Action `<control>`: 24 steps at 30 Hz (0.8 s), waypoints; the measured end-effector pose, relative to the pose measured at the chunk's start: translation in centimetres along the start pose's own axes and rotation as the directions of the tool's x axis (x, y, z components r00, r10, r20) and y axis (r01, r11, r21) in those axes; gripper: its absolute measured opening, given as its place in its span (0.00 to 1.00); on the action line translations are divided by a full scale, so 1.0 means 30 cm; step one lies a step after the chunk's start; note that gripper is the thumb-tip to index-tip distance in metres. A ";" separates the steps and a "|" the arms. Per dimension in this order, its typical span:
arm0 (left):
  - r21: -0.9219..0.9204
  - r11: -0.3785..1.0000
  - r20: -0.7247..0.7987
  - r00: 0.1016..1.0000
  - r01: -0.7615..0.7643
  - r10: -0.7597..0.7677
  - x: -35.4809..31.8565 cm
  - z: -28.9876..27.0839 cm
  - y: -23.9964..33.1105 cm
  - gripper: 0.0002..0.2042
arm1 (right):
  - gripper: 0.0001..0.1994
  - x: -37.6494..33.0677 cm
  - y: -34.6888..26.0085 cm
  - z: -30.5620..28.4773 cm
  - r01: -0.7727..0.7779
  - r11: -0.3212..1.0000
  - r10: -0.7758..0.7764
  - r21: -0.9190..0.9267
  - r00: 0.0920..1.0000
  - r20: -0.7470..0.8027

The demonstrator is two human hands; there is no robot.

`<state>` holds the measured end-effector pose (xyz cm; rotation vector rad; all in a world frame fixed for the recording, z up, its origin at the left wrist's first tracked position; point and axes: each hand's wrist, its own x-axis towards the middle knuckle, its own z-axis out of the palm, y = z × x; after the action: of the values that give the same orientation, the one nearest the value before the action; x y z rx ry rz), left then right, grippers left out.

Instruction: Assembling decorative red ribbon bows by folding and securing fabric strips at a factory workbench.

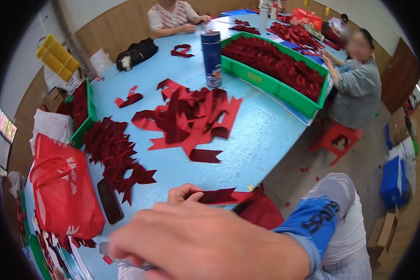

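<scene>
Right hand [205,245] fills the foreground, back toward the camera, fingers curled under – can't tell if they grip anything. Left hand [185,193] sits just past it at the near edge of the blue surface [261,135], fingers together, pinched on a dark red ribbon strip [218,195] that lies flat, pointing right. Loose ribbon pile [189,116] mid-surface; a row of folded red bows [114,154] to the left, beside a red plastic bag [63,191]. Green bin [273,86] w/ more red pieces farther back, tall blue cylinder can [212,58] next to it. Two other people seated at the far side – both busy w/ ribbon.
</scene>
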<state>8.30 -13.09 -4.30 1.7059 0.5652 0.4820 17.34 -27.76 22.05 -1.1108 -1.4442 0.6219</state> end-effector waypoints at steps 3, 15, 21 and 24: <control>-0.085 0.992 0.175 0.981 0.095 -0.079 -0.017 -0.097 0.056 0.03 | 0.10 0.002 0.033 0.095 0.099 0.995 -0.098 0.017 0.994 -0.053; -0.225 0.972 0.130 0.987 -0.065 0.096 0.030 -0.030 0.083 0.04 | 0.09 -0.111 0.428 -0.086 -0.027 0.934 -0.036 -0.356 0.985 -0.169; -0.094 0.996 0.206 0.978 -0.006 0.025 -0.024 -0.013 0.102 0.03 | 0.13 -0.318 0.626 -0.068 -0.163 0.911 0.101 -0.379 0.979 -0.179; 0.012 1.000 0.299 0.954 -0.025 0.020 -0.060 -0.002 0.123 0.03 | 0.15 -0.382 0.637 -0.041 -0.272 0.935 0.262 -0.229 0.962 -0.075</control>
<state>7.23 -14.75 -0.69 1.7606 0.3306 0.2284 22.71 -30.34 0.54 -1.5183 -1.3657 0.6206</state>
